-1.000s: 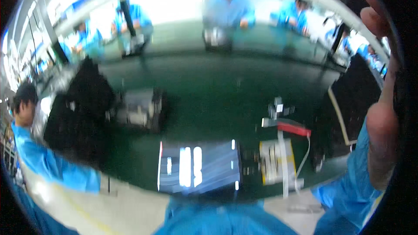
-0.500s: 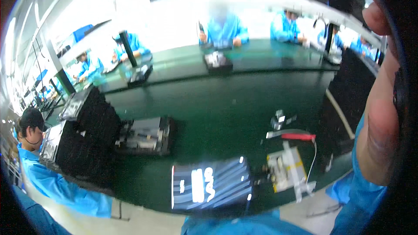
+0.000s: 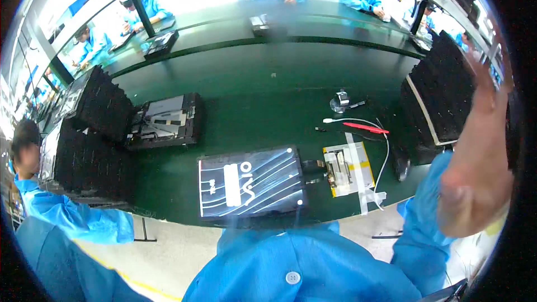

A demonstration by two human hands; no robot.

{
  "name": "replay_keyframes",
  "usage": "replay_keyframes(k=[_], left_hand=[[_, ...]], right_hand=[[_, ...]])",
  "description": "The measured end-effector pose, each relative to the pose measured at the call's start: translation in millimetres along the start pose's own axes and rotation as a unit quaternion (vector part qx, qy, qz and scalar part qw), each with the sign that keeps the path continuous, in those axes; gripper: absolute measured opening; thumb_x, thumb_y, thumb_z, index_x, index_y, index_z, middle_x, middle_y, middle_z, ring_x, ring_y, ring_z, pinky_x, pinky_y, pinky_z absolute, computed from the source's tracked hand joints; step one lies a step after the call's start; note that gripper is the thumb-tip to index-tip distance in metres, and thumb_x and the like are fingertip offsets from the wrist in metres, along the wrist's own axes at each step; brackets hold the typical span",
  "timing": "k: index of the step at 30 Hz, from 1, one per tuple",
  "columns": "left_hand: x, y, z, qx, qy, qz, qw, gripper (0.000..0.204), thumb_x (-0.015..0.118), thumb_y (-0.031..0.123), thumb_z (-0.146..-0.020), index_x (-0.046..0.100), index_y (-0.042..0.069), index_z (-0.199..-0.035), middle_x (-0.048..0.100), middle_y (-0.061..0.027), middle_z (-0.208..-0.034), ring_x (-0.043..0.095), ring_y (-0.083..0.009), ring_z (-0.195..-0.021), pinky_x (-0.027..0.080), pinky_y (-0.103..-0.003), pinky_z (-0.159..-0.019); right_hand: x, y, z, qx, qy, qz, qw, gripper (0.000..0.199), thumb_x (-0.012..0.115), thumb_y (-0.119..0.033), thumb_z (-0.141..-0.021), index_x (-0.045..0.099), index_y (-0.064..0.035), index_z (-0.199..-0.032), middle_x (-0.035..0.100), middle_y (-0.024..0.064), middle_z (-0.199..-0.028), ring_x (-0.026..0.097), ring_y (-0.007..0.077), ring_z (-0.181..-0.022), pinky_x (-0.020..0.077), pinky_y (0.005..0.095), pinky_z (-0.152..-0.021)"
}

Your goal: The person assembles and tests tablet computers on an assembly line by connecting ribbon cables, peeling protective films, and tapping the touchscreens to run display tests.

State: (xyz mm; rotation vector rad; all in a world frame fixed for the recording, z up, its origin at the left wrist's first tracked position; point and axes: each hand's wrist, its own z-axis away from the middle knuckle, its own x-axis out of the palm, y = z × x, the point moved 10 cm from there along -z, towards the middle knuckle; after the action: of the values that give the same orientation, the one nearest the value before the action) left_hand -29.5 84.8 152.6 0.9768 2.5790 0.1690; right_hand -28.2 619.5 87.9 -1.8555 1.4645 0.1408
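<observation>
We see a brightly lit scene, with light pouring from the washed-out, overexposed upper left, and pale glare streaks across the dark rectangular panel on the long green counter. Our raised right hand is smeared by blur. Straight edges bow toward the black fisheye rim.

green workbench, pale floor, bright light

dark screen (white marks), probably yellow label
</observation>
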Motion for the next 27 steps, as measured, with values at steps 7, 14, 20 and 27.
replay_keyframes(k=[7, 14, 20, 27], left_hand=[[-46.2, -1.4, 42.5, -0.063, 0.004, -0.036, 0.997, 0.028, 0.05, 0.017, -0.087, 0.056, 0.0, -0.108, 0.051, -0.0155, -0.124, 0.048, -0.0255, -0.117, 0.039, -0.036, -0.095], [35.3, -52.6, 120.0, -0.233, -0.188, -0.123, 0.946, 0.048, 0.056, -0.001, -0.078, 0.047, 0.001, -0.125, 0.041, -0.0189, -0.134, 0.039, -0.0324, -0.125, 0.032, -0.039, -0.102], [84.2, -82.1, 206.1, -0.345, -0.212, -0.091, 0.91, 0.047, 0.042, 0.024, -0.093, 0.036, -0.004, -0.13, 0.037, -0.0256, -0.134, 0.035, -0.0378, -0.125, 0.027, -0.041, -0.104], [128.4, -86.4, 202.4, -0.412, -0.204, 0.063, 0.886, 0.049, 0.039, 0.025, -0.096, 0.031, -0.005, -0.133, 0.036, -0.0258, -0.135, 0.034, -0.0347, -0.127, 0.026, -0.037, -0.105]], right_hand=[[155.9, -35.8, -200.4, 0.053, -0.06, -0.277, 0.958, 0.031, 0.045, -0.016, -0.093, 0.048, -0.0039, -0.122, 0.053, 0.0279, -0.114, 0.055, 0.0415, -0.101, 0.0465, 0.0593, -0.078], [140.6, -25.1, -208.4, 0.003, 0.118, -0.212, 0.97, 0.022, 0.048, -0.012, -0.091, 0.058, -0.0012, -0.107, 0.06, 0.0194, -0.097, 0.062, 0.0332, -0.079, 0.0543, 0.0357, -0.064], [230.3, 89.8, -166.4, 0.136, -0.213, 0.008, 0.968, 0.076, 0.066, -0.037, -0.076, 0.033, 0.0023, -0.132, 0.036, 0.0205, -0.136, 0.035, 0.0416, -0.125, 0.0291, 0.052, -0.1], [284.8, 174.2, -131.2, 0.284, -0.185, 0.297, 0.893, 0.074, 0.063, -0.048, -0.075, 0.039, -0.0058, -0.131, 0.044, 0.0162, -0.125, 0.029, 0.0383, -0.125, 0.0148, 0.0548, -0.105]])
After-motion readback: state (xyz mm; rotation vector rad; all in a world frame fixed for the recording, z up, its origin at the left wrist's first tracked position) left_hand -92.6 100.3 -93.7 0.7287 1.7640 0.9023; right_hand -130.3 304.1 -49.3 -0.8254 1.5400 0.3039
